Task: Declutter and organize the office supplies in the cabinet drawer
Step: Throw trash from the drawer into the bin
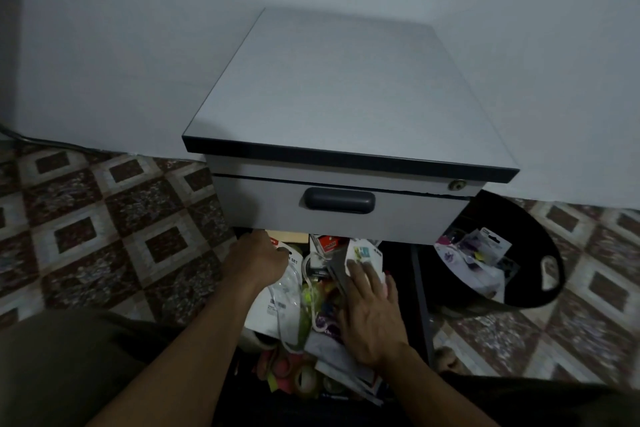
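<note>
drawer (pixel 421 291): pulled open below the cabinet (pixel 332 94) front, heaped with supplies (pixel 313 298) | left hand (pixel 258 262): in the drawer toward the cabinet's left side, over a clear packet (pixel 282 291), fingertips hidden, grip cannot be told | right hand (pixel 370 308): fingers straight, flat on a white card (pixel 362 253) | bin (pixel 550 291): right of the cabinet, holding packaging

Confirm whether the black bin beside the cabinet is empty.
No, the black bin right of the cabinet holds several plastic packages.
</note>
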The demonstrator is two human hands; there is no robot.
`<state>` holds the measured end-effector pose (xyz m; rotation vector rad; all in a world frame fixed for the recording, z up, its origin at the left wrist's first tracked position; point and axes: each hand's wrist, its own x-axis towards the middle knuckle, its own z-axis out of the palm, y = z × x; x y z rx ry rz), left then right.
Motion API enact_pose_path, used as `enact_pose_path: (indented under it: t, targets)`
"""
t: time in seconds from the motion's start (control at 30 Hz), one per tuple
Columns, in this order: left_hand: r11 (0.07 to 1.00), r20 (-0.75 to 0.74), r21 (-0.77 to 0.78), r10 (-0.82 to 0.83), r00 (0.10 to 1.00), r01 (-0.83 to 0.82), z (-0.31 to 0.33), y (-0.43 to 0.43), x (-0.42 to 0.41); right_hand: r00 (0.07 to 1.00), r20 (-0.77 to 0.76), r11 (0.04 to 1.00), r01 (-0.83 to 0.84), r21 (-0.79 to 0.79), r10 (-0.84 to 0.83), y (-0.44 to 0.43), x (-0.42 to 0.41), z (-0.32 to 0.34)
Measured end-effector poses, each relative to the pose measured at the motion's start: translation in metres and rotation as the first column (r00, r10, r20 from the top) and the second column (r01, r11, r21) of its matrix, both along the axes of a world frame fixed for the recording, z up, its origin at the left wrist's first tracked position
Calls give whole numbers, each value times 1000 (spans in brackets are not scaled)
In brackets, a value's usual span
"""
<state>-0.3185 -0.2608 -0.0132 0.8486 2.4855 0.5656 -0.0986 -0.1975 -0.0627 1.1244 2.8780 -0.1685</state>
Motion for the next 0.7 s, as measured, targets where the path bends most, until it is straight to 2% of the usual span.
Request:
enact_pose_path:
  t: [0.2, 0.3, 0.4, 0.53, 0.7]
  targets:
    - [998, 74, -54, -25, 997, 29, 2, -6, 5, 976, -36, 977, -212, 24, 212, -29, 1, 15]
    - [999, 149, -43, 1, 989, 6, 4, -7, 7, 949, -134, 955, -295, -43, 287, -42, -1, 17]
    - [998, 260, -45, 57, 964, -47, 1, -8, 6, 936, -248, 917, -312, -249, 251, -49, -6, 20]
    - [991, 322, 13, 120, 939, -131, 3, -4, 11, 902, -350, 878, -365, -311, 251, -53, -11, 22]
    - [994, 387, 16, 95, 917, -110, -4, -3, 14, 883, -402, 852, -393, -346, 244, -59, -22, 21]
